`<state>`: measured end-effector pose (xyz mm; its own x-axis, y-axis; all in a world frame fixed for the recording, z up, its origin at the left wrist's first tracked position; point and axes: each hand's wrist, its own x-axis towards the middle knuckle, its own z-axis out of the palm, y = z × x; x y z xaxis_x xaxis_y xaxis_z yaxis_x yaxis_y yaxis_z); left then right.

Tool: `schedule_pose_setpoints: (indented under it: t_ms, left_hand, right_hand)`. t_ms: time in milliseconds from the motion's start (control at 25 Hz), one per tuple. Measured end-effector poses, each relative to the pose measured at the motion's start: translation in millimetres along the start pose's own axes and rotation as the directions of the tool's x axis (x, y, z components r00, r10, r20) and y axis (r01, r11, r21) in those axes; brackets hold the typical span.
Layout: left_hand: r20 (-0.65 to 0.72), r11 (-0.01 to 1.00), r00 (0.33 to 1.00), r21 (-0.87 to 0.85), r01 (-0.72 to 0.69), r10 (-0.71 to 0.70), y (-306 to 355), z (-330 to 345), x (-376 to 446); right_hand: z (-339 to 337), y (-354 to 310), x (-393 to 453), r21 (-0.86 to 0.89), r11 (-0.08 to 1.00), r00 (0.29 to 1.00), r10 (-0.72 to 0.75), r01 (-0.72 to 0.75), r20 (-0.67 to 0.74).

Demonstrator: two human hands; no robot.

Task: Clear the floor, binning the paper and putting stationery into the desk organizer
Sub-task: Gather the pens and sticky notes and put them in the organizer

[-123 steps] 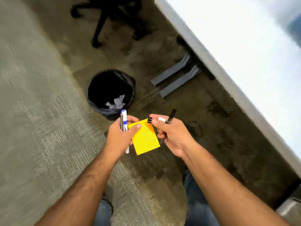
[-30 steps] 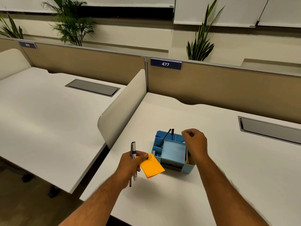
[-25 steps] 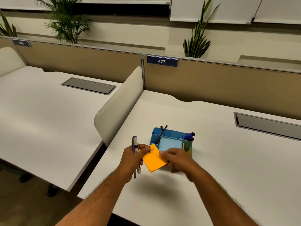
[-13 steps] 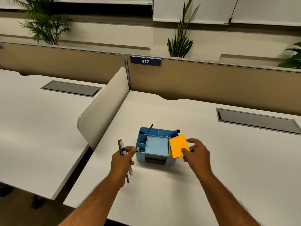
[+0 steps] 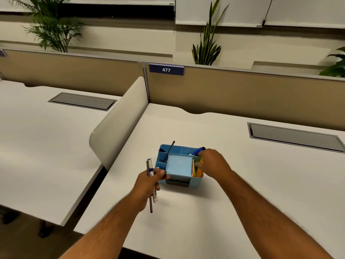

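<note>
orange sticky notes (image 5: 200, 170) now stand on edge in the right-hand slot of the blue desk organizer (image 5: 180, 181); half a second ago the right hand (image 5: 212, 163) held them in the air just beside that slot. the right hand has since come over the organizer's right side, palm down, its fingers (image 5: 199, 165) curled and reaching into the slot, touching the notes. whether they pinch the pad or only rest on it cannot be told, since the hand covers the contact.

the left hand (image 5: 149, 184) has stayed at the organizer's near left corner, fingers closed round a white marker with a blue band (image 5: 150, 168) and a thin dark pen (image 5: 150, 202), both roughly upright and sticking out above and below the fist. a small wire clip (image 5: 167, 172) shows at its fingertips, just beside the organizer's front wall.

inside the organizer, a black pen (image 5: 170, 150) leans in the back left compartment, a blue marker (image 5: 198, 151) lies across the back right, and the large middle tray is pale blue. the organizer sits on the white desk (image 5: 261, 184), near its front left part, below the partition's 477 sign (image 5: 166, 69).
</note>
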<state>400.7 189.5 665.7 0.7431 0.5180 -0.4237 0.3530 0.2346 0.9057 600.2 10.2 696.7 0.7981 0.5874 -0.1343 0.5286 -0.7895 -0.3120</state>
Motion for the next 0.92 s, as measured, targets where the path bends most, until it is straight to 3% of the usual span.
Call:
schedule_pose_setpoints:
  t_ms: [240, 280, 360, 440, 520, 720, 920]
  left_hand:
    - [0.1, 0.994, 0.995, 0.109, -0.022, 0.011, 6.1, 3.7, 2.9]
    - [0.132, 0.989, 0.991, 0.141, -0.034, 0.015, 6.5, 5.7, 3.0]
    - [0.169, 0.982, 0.985, 0.179, -0.05, 0.02, 5.9, 12.3, 3.9]
    - [0.093, 0.984, 0.996, 0.177, -0.024, 0.008, 5.8, 20.2, 6.2]
    - [0.013, 0.994, 1.0, 0.105, -0.006, 0.004, 6.6, 21.8, 9.9]
    - [0.018, 0.999, 1.0, -0.035, 0.001, -0.001, 3.0, 9.9, 14.1]
    - [-0.025, 1.0, 1.0, 0.028, 0.009, -0.009, -4.2, 2.4, 19.9]
  right_hand:
    - [-5.2, -12.0, -19.3, 0.274, 0.958, 0.952, 0.004, 0.084, -0.307]
    - [-7.1, -23.0, -24.5, 0.385, 0.914, 0.961, -0.016, 0.126, -0.277]
    - [-8.4, -49.3, -33.9, 0.562, 0.816, 0.991, -0.118, 0.133, -0.063]
    - [-3.8, -68.2, -40.9, 0.576, 0.812, 0.973, -0.2, 0.098, 0.116]
    - [0.8, -75.4, -42.6, 0.589, 0.804, 0.978, -0.177, 0.079, 0.109]
    - [9.2, -73.9, -38.4, 0.679, 0.735, 0.995, -0.071, 0.001, 0.076]
    - [24.0, -71.2, -36.5, 0.764, 0.637, 0.991, 0.003, -0.105, 0.133]
